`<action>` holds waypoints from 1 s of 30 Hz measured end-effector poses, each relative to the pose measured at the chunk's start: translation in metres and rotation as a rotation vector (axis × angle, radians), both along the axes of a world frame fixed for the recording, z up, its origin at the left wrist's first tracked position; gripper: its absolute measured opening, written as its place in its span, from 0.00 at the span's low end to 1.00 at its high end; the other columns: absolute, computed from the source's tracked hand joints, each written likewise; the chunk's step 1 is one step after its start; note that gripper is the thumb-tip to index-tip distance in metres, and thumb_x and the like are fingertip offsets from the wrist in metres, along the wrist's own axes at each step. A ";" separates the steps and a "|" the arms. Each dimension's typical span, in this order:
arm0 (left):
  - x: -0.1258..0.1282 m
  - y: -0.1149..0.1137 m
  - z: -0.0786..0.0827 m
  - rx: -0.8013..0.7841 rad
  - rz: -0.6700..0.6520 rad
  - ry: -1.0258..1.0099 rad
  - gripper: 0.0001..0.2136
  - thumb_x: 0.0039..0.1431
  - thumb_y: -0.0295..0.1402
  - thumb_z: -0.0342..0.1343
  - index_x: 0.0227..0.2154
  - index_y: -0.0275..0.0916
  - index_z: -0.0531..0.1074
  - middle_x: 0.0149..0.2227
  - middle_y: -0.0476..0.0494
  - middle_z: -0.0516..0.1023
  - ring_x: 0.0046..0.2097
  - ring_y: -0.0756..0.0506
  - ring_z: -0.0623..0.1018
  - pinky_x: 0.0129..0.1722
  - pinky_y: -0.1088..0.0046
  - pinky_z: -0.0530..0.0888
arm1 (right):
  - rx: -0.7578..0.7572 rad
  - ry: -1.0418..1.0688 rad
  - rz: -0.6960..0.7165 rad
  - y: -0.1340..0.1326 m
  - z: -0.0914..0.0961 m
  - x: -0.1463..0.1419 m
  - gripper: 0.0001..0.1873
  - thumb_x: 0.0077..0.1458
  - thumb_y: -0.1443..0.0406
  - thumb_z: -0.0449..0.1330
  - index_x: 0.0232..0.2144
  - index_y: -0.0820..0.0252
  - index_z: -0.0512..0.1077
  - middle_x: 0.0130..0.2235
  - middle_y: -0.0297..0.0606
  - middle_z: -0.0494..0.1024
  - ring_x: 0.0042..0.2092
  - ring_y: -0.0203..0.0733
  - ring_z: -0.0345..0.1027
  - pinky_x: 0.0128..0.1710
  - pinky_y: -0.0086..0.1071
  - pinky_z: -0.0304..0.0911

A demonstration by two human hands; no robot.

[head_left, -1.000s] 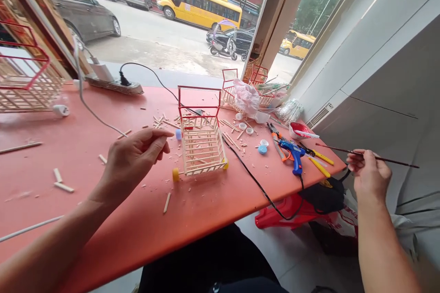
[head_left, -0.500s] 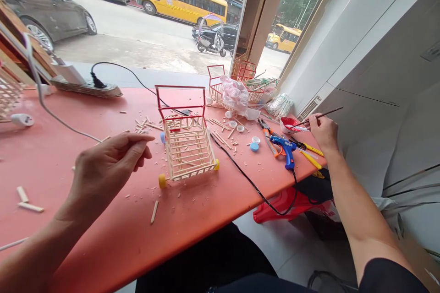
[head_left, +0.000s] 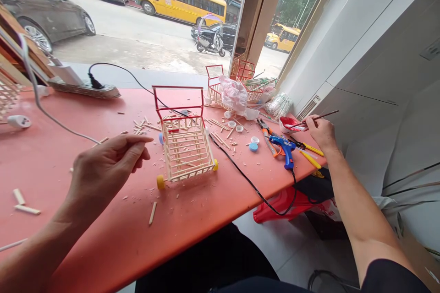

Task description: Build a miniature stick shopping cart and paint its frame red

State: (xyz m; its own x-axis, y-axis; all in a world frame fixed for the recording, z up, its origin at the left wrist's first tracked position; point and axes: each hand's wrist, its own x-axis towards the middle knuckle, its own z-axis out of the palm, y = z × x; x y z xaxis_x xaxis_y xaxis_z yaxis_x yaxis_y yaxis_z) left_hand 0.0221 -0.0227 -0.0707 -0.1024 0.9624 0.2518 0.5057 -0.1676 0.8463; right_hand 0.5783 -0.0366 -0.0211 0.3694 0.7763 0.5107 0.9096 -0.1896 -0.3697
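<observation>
Left of the blue glue gun (head_left: 286, 149), a small slatted cart (head_left: 188, 145) stands upright on the pink table (head_left: 213, 206), farther left the left hand (head_left: 108, 162), fingers pinched narrow, right of the gun the right hand (head_left: 323, 133) holding a thin brush (head_left: 326, 114), tip at the paint cup (head_left: 282, 127).

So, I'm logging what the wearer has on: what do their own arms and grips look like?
Left grip and right grip are ungloved, with nothing visibly worn. The right arm has a short dark sleeve; the left arm shows none in view.
</observation>
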 end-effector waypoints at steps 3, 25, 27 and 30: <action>0.000 0.001 -0.001 0.005 -0.003 -0.003 0.22 0.54 0.49 0.55 0.42 0.40 0.85 0.27 0.50 0.81 0.26 0.49 0.75 0.29 0.73 0.76 | 0.099 0.118 0.024 -0.001 0.000 0.000 0.22 0.70 0.52 0.54 0.37 0.59 0.82 0.36 0.46 0.89 0.35 0.47 0.85 0.34 0.33 0.73; -0.001 0.007 -0.010 0.144 -0.101 -0.096 0.14 0.59 0.44 0.58 0.38 0.40 0.84 0.25 0.52 0.78 0.23 0.50 0.72 0.25 0.73 0.70 | 0.508 0.712 0.036 0.000 0.014 -0.022 0.12 0.63 0.59 0.64 0.30 0.58 0.78 0.27 0.38 0.82 0.23 0.35 0.72 0.22 0.27 0.60; -0.001 0.007 -0.008 0.134 -0.101 -0.101 0.14 0.59 0.43 0.58 0.37 0.40 0.83 0.25 0.52 0.79 0.23 0.50 0.72 0.25 0.73 0.70 | 0.517 0.762 0.104 0.007 0.016 -0.040 0.14 0.59 0.53 0.67 0.30 0.57 0.79 0.29 0.42 0.84 0.26 0.38 0.75 0.23 0.29 0.63; -0.001 0.007 -0.006 0.117 -0.098 -0.104 0.13 0.59 0.42 0.58 0.38 0.40 0.83 0.25 0.51 0.79 0.24 0.50 0.72 0.27 0.73 0.71 | 0.526 0.836 0.289 0.019 0.021 -0.083 0.16 0.54 0.49 0.72 0.31 0.53 0.81 0.31 0.44 0.85 0.27 0.41 0.77 0.23 0.32 0.65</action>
State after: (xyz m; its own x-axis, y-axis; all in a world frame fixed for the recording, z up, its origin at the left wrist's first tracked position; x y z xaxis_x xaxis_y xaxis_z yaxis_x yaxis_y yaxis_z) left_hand 0.0214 -0.0156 -0.0769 -0.0412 0.9337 0.3556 0.3926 -0.3121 0.8651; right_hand 0.4949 -0.0177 -0.0006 0.5976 0.6444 0.4771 0.3087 0.3643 -0.8786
